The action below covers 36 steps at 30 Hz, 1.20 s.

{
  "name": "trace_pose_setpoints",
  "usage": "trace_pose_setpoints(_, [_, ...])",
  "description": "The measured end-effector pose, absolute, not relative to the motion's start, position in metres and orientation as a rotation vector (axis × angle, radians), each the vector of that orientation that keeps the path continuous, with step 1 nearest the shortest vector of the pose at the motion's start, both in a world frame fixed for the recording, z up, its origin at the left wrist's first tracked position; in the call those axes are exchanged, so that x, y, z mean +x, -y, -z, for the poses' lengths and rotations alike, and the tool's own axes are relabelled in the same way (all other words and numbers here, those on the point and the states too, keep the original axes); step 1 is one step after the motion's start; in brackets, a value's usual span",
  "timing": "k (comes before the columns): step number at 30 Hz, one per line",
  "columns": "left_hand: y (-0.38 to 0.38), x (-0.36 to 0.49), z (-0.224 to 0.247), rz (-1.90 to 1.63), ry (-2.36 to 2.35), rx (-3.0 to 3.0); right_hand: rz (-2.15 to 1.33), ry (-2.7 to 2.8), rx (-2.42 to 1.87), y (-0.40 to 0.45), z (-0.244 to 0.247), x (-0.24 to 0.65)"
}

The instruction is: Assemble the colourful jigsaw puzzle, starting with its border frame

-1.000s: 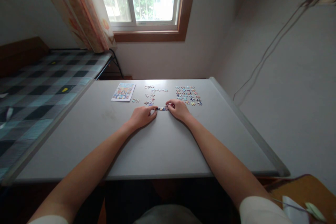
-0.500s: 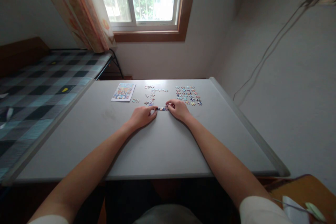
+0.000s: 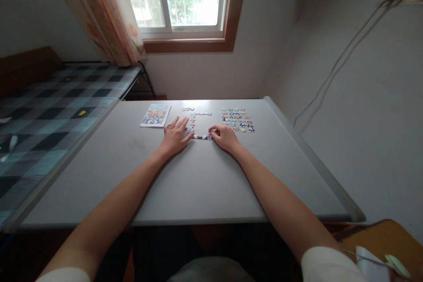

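Observation:
A jigsaw puzzle border [image 3: 200, 137] lies partly joined on the table, with a top row, a left side and a bottom row. My left hand [image 3: 175, 136] is open at its lower left corner, fingers spread and thumb by the bottom row. Some loose pieces left of the border are hidden under that hand. At the bottom row's right end, my right hand [image 3: 224, 136] is closed, thumb and index finger pinching a puzzle piece [image 3: 209, 135]. Several loose puzzle pieces [image 3: 236, 119] lie in rows beyond my right hand.
A printed picture sheet [image 3: 155, 116] lies to the left on the white table [image 3: 198, 185]. More loose pieces [image 3: 188, 109] sit near the far edge. A bed [image 3: 66, 105] stands left of the table, and a cable [image 3: 330, 75] hangs on the right wall.
My left hand has moved left and a little away from me, off the bottom row, and its fingers have spread. My right hand stays in place.

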<state>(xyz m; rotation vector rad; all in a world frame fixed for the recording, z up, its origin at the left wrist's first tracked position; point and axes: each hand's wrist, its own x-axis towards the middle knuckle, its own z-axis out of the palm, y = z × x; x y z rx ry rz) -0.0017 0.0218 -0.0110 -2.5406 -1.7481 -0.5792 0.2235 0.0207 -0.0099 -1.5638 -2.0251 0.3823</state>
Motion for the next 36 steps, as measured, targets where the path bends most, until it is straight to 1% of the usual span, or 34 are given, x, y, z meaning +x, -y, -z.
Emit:
trace_pose_setpoints(3, [-0.024,-0.001,0.013,0.511,1.765,-2.566,-0.382,2.024,-1.558,-0.021,0.010,0.224])
trace_pose_setpoints(8, [-0.024,-0.001,0.012,0.504,1.807,-2.595,-0.375,2.029,-1.559,-0.021,0.010,0.224])
trace_pose_setpoints(14, [-0.019,-0.005,0.006,0.650,1.788,-2.445,-0.379,2.033,-1.548,-0.021,0.010,0.225])
trace_pose_setpoints(19, [-0.025,-0.017,0.001,0.761,1.865,-2.306,-0.388,2.034,-1.548,-0.021,0.010,0.225])
trace_pose_setpoints(26, [-0.036,-0.031,0.011,0.636,1.907,-2.362,-0.379,2.041,-1.546,-0.021,0.010,0.225])
trace_pose_setpoints(36, [-0.042,-0.039,0.012,0.780,2.041,-2.345,-0.384,2.041,-1.543,-0.021,0.011,0.225])
